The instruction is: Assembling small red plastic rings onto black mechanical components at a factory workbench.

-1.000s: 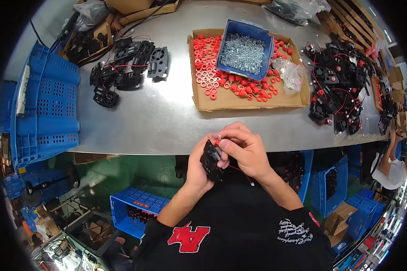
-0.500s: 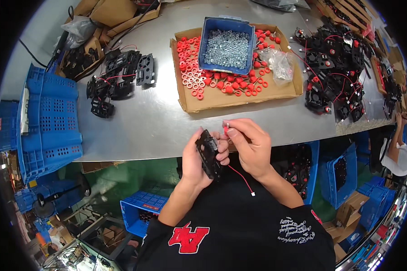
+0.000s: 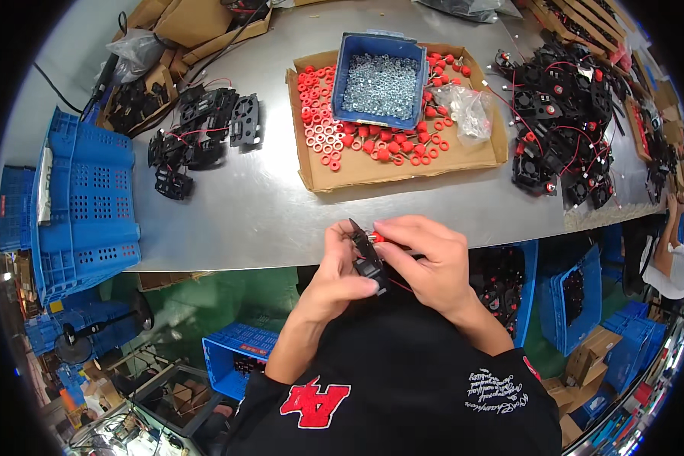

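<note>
In my left hand point(image 3: 330, 281) is a black plastic fan housing point(image 3: 368, 262), gripped along its edge and tilted up on its side. My right hand point(image 3: 437, 266) pinches a small red knob point(image 3: 378, 237) between thumb and fingertips, its metal stem against the housing; the exact contact is hidden. Beyond my hands lies a shallow cardboard tray point(image 3: 410, 173) with red rings point(image 3: 323, 140) and red knobs point(image 3: 395, 146) in it. A blue bin point(image 3: 378, 119) of small metal nuts point(image 3: 380, 85) sits in that tray, beside a clear plastic bag point(image 3: 473, 118).
Wired black fan assemblies are heaped on the metal table point(image 3: 243, 220) at the right point(image 3: 558, 114), with a smaller group at the left point(image 3: 205, 125). A blue crate point(image 3: 91, 201) stands at the left edge. Blue bins point(image 3: 574, 296) are below, right. Another person's arm point(image 3: 667, 243) shows far right.
The housing has turned in my left hand, its thumb now across the lower end. My right hand has brought the red knob down and against the housing.
</note>
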The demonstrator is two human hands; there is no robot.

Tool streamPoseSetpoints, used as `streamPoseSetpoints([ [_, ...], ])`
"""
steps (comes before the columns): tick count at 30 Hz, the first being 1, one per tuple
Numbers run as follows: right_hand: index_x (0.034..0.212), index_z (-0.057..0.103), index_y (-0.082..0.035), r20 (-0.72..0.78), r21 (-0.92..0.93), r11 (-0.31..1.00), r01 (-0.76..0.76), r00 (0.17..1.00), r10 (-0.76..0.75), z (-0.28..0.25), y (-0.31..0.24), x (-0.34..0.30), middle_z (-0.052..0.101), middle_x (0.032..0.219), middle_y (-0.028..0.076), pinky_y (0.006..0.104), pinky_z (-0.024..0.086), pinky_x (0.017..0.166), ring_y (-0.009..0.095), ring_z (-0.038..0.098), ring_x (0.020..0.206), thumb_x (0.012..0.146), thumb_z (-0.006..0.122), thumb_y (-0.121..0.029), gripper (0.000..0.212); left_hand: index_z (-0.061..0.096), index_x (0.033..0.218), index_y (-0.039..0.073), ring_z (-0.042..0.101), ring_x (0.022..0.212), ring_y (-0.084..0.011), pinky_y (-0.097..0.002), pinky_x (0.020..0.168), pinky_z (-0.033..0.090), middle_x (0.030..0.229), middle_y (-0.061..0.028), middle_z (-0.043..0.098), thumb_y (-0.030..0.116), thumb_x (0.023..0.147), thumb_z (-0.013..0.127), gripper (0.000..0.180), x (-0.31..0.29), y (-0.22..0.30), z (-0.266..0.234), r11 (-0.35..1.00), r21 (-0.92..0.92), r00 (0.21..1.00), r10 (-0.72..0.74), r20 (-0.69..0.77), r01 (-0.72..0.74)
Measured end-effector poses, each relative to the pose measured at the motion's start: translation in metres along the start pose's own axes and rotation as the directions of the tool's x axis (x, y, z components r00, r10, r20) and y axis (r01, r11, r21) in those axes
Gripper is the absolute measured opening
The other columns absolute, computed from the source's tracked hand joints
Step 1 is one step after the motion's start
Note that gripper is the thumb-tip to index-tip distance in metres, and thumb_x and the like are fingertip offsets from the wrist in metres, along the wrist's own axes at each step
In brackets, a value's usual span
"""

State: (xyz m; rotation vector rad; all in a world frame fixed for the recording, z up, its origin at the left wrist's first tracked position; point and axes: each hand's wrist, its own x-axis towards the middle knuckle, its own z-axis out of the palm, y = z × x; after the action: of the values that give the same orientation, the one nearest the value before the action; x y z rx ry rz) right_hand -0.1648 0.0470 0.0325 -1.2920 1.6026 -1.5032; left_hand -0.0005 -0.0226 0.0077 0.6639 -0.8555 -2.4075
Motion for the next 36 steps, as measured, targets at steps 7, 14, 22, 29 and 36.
streamPoseSetpoints([
  [7, 0.109, 0.074, -0.001, 0.054, -0.126, 0.964, 0.234, 0.972, -0.229, -0.003, -0.001, 0.001, 0.071, 0.101, 0.013, 0.0298, 0.057, 0.074, 0.022, 0.071, 0.085, 0.08, 0.075, 0.003, 0.029, 0.032, 0.131, 0.003, 0.05, 0.106, -0.0155, -0.0319, 0.095, 0.043, 0.118, -0.0088, 0.05, 0.016, 0.083, 0.08, 0.069, -0.003, 0.003, 0.001, 0.978, 0.209, 1.0, -0.003, -0.023, 0.008],
  [14, 0.111, 0.073, 0.0, 0.034, -0.014, 0.998, 0.059, 0.998, -0.058, -0.004, 0.005, -0.002, 0.067, 0.107, 0.013, 0.0287, 0.057, 0.076, 0.019, 0.07, 0.089, 0.083, 0.07, 0.007, 0.029, 0.042, 0.128, 0.003, 0.057, 0.08, -0.0123, -0.0259, 0.065, 0.05, 0.098, -0.0075, 0.058, 0.028, 0.086, 0.077, 0.06, -0.001, 0.001, 0.01, 0.949, 0.309, 0.98, 0.117, -0.161, -0.062],
  [22, 0.11, 0.069, 0.005, -0.076, 0.362, 0.917, -0.167, 0.975, 0.208, 0.004, 0.017, -0.01, 0.066, 0.105, 0.012, 0.0247, 0.056, 0.077, 0.015, 0.068, 0.091, 0.087, 0.068, 0.009, 0.023, 0.032, 0.131, 0.001, 0.051, 0.072, -0.0119, -0.0258, 0.061, 0.043, 0.094, -0.0085, 0.052, 0.039, 0.103, 0.046, 0.049, 0.001, -0.005, 0.005, 0.664, 0.745, 0.979, 0.189, -0.076, -0.071],
  [29, 0.108, 0.071, 0.004, -0.05, 0.377, 0.916, -0.134, 0.985, 0.165, -0.001, 0.031, -0.012, 0.066, 0.107, 0.012, 0.0248, 0.055, 0.08, 0.015, 0.067, 0.093, 0.087, 0.068, 0.009, 0.021, 0.032, 0.13, -0.004, 0.053, 0.08, -0.0159, -0.0295, 0.072, 0.047, 0.099, -0.0113, 0.051, 0.035, 0.105, 0.04, 0.047, 0.009, 0.0, 0.011, 0.561, 0.826, 0.99, 0.137, -0.039, -0.045],
  [36, 0.131, 0.058, 0.002, -0.124, 0.432, 0.872, -0.23, 0.943, 0.31, 0.01, 0.05, -0.018, 0.067, 0.106, 0.013, 0.0235, 0.055, 0.086, 0.016, 0.067, 0.098, 0.087, 0.066, 0.009, 0.045, 0.035, 0.124, -0.01, 0.061, 0.099, -0.0409, -0.0464, 0.087, 0.048, 0.117, -0.031, 0.049, 0.026, 0.102, 0.051, 0.045, 0.022, 0.004, 0.024, 0.297, 0.955, 0.992, 0.127, -0.022, -0.017],
])
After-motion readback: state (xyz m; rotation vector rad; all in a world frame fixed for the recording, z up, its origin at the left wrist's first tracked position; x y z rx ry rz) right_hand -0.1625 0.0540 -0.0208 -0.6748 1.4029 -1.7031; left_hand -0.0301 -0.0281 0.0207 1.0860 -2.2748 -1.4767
